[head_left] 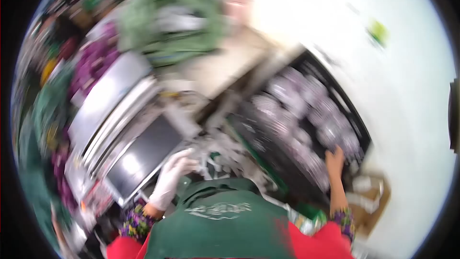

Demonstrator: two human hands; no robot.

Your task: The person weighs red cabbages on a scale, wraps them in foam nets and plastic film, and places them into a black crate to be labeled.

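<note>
A white glove covers my left hand (173, 172), which hangs over the right edge of the metal machine with a dark plate (143, 156). Its fingers are partly spread and hold nothing visible. Bare and reaching into the black crate (354, 117), my right hand (334, 159) is at the clear, round-looking packages (330, 132) near the crate's lower right. Motion blur hides whether its fingers grip one. Packages fill much of the crate in rows, with a dark gap between them.
A green bundle (172, 19) rests on a pale table (230, 62) ahead. Crumpled whitish strips (225, 156) lie between machine and crate. A cardboard box (371, 206) stands at the lower right. People in green and purple clothing (96, 62) are along the left.
</note>
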